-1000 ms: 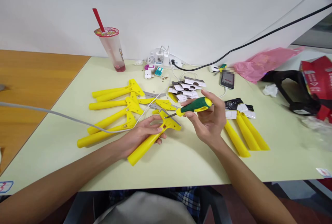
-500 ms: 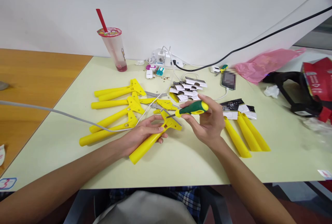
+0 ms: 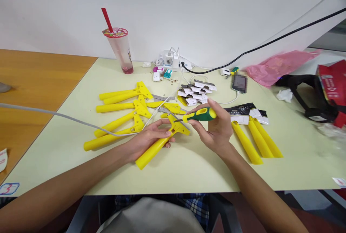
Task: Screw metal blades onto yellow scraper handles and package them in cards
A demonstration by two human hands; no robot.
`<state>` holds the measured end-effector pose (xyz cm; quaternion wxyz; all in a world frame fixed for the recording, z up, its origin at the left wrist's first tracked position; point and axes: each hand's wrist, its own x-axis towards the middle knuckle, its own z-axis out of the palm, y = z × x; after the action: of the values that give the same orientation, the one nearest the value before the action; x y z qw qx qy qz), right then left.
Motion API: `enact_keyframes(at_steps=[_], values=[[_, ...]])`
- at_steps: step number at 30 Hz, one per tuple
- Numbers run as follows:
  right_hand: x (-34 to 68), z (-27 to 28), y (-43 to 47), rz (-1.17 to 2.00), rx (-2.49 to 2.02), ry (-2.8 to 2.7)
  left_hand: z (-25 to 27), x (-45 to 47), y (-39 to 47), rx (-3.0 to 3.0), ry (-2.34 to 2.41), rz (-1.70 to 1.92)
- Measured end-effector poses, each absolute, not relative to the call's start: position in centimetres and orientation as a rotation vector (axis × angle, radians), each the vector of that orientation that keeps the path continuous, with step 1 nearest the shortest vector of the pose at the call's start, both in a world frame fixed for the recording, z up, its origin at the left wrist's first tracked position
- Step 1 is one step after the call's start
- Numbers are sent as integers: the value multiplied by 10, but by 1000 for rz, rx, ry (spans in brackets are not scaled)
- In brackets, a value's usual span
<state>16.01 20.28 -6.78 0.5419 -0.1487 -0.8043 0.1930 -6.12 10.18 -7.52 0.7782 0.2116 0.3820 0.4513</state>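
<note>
My left hand (image 3: 151,137) is closed around a yellow scraper (image 3: 155,148), its wide head pointing up and to the right. In my right hand (image 3: 217,128) is a green and yellow screwdriver (image 3: 201,114), gripped by the handle. The screwdriver's tip meets the scraper's head near a hole at its upper left; whether it sits in a screw is too small to tell. Just beyond the scraper lie loose yellow head plates (image 3: 173,108) and grey metal blades (image 3: 162,97). Several yellow scraper handles (image 3: 115,108) lie to the left of my left hand.
Folded card sleeves (image 3: 196,94) lie behind my right hand, with yellow handles (image 3: 247,143) to its right. A drink cup (image 3: 120,51) with a straw stands at the back left. A phone (image 3: 239,83) is on a cable, and a grey cable (image 3: 67,117) crosses above my left forearm.
The screwdriver's handle has rolled a little in my right fingers, its yellow patch now facing up. The scraper stays in my left hand, and the view has shifted slightly.
</note>
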Motion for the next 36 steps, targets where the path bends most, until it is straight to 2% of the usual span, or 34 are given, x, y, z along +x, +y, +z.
enact_keyframes(at_steps=[3,9,15,21,28,36], values=[[160,-67,204,443,-358,-1933,-75,-61,102,450,820,981],[156,-65,196,666,-365,-1920,-74,-60,101,430,833,1002],[157,-68,202,535,-342,-1893,-75,-61,101,450,821,979],[156,-65,197,697,-383,-1905,-70,-58,103,419,835,1004],[155,-67,207,467,-246,-1853,-72,-58,103,431,796,989],[155,-67,201,601,-252,-1910,-74,-58,103,439,794,1013]])
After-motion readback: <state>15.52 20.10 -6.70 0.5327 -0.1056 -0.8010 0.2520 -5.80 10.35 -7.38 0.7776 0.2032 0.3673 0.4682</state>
